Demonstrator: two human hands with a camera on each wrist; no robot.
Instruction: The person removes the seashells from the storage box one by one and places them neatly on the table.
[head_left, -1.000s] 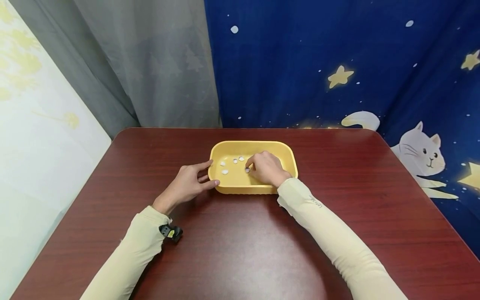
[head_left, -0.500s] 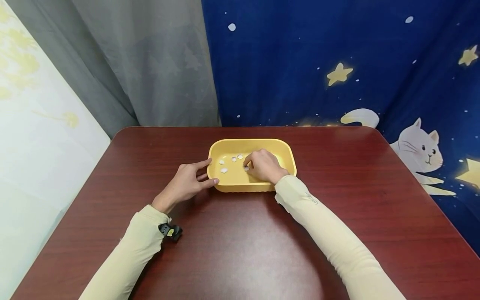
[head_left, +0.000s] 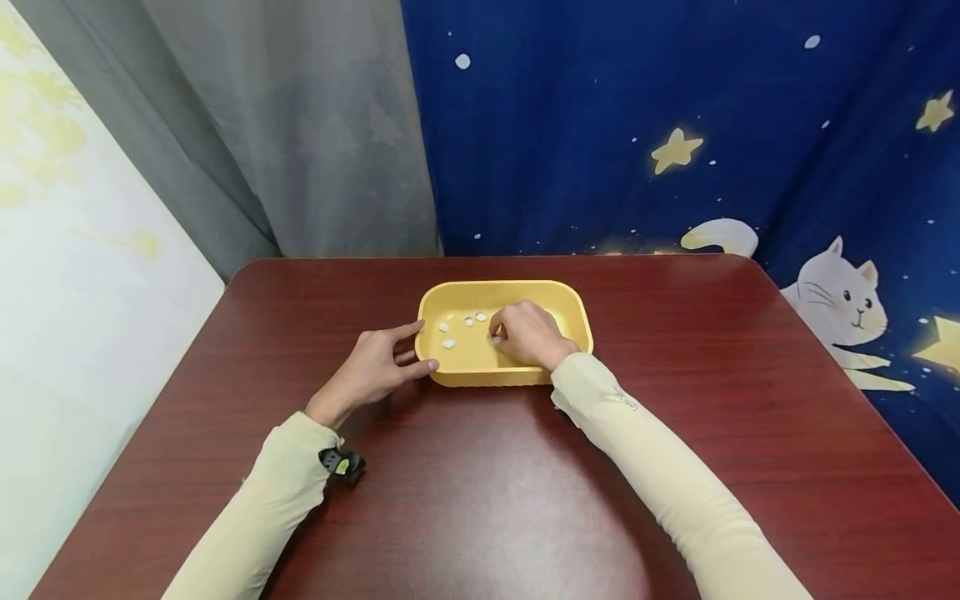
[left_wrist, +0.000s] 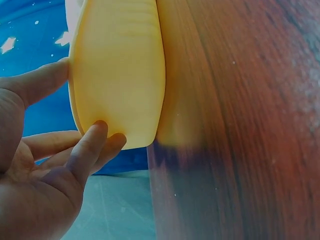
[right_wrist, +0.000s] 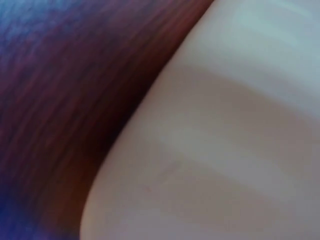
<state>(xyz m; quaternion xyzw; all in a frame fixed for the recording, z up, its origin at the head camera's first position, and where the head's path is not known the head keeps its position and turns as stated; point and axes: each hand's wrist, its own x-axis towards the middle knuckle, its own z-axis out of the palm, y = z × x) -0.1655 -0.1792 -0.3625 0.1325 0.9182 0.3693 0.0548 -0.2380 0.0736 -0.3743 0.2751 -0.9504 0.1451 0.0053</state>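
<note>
In the head view, a yellow plastic tray (head_left: pixel 502 377) stands on the table. Several small whitish pieces, like pebbles or shells, lie in its left part, among them one white piece (head_left: pixel 448 343). My left hand (head_left: pixel 375 362) spans the tray's left end, thumb and index finger on the rim. The left wrist view shows other fingertips (left_wrist: pixel 100 127) against the outer wall. Inside the tray, my right hand (head_left: pixel 528 333) has curled fingers and pinches a small pale piece (head_left: pixel 496 339), mostly hidden by the fingertips. The right wrist view shows only blurred sleeve and table.
The dark red wooden table (head_left: pixel 480 467) has its far edge just behind the tray. A grey curtain (head_left: pixel 330 125) and a blue star-patterned curtain (head_left: pixel 555 125) hang behind it. A black strap device (head_left: pixel 342 465) sits on the left wrist.
The head view shifts slightly. Both hands stay in about the same places, and the right fingers keep to the same small piece; the other pieces lie unchanged.
</note>
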